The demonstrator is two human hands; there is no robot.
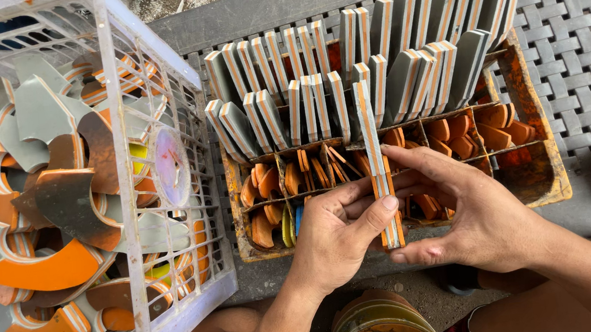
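Pinching one long striped strip [379,172] together, the left hand [332,235] and right hand [477,220] keep it pointing away toward the standing rows [372,63].

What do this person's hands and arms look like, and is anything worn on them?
Both the left hand and the right hand are bare: no gloves, rings, watch or wristbands show. Both forearms are uncovered, with no sleeves in view. The fingernails are short.
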